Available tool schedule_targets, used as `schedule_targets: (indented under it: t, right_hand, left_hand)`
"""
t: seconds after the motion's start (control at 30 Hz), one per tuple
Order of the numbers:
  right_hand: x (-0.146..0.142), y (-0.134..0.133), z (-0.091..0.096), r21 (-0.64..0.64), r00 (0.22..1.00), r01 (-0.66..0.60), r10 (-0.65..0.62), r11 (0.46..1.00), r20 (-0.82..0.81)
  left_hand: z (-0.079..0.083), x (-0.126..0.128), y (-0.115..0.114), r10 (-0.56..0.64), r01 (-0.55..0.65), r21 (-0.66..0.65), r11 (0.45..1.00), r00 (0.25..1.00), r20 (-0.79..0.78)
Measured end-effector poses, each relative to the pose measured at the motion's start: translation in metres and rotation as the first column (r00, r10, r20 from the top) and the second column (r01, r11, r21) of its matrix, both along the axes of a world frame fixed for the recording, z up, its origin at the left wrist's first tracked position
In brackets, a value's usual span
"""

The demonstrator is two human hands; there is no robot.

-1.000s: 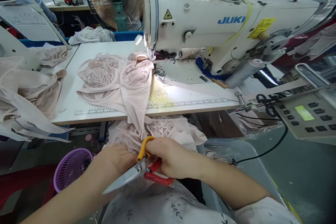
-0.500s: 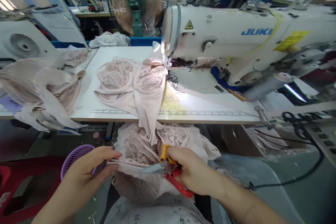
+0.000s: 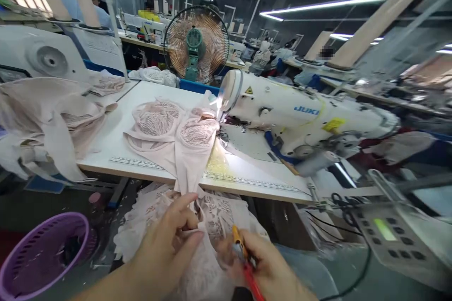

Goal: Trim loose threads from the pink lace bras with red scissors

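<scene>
My left hand (image 3: 169, 242) is closed on a pale pink bra (image 3: 203, 254) in front of the table edge, its thumb and fingers pinching the fabric. Close to its right, my right hand (image 3: 271, 263) grips a pair of scissors (image 3: 250, 275) with yellow and red handles. The blades are blurred or hidden, so I cannot tell whether they touch the cloth. Another pale pink bra (image 3: 192, 162) lies on the table with lace cups, one cup beside the sewing machine's needle and a strip hanging over the edge. More lace pieces (image 3: 141, 216) bunch below the tabletop.
A white sewing machine (image 3: 275, 103) stands on the white table (image 3: 123, 99). More pink bras (image 3: 67, 117) lie at the left. A purple basket (image 3: 45, 254) sits lower left, a control panel (image 3: 384, 235) at right. A fan (image 3: 194, 47) and a seated person (image 3: 84, 0) are beyond.
The view has tilted up and turned. My left hand has moved right, nearer the hanging strip and the scissors. The scissors have swung round, and their blade no longer shows clearly.
</scene>
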State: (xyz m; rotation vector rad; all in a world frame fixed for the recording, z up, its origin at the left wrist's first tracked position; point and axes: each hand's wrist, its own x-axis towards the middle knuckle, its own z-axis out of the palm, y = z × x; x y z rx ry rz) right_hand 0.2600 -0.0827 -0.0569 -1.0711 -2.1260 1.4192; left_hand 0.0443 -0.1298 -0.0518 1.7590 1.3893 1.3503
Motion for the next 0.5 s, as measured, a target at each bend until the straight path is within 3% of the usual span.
schedule_targets:
  t: [0.13,0.23,0.37,0.5]
  right_hand:
    - [-0.011,0.015,0.019,-0.033,0.97,0.058,-0.064,0.998,-0.233]
    - [-0.022,0.024,0.029,0.006,0.965,0.041,-0.038,0.999,-0.261]
    - [-0.032,0.03,0.03,0.03,0.973,0.041,-0.033,0.999,-0.227]
    - [-0.037,0.031,0.023,-0.036,0.956,0.081,-0.088,0.996,-0.279]
  left_hand:
    - [-0.005,0.015,0.007,-0.05,0.054,0.041,0.998,0.994,-0.101]
    - [-0.009,0.019,0.01,-0.092,0.096,0.033,0.995,0.991,-0.096]
    - [-0.013,0.017,0.012,-0.096,0.092,-0.072,0.993,0.994,-0.054]
    - [-0.011,0.016,0.016,-0.07,0.081,-0.296,0.952,0.996,0.045]
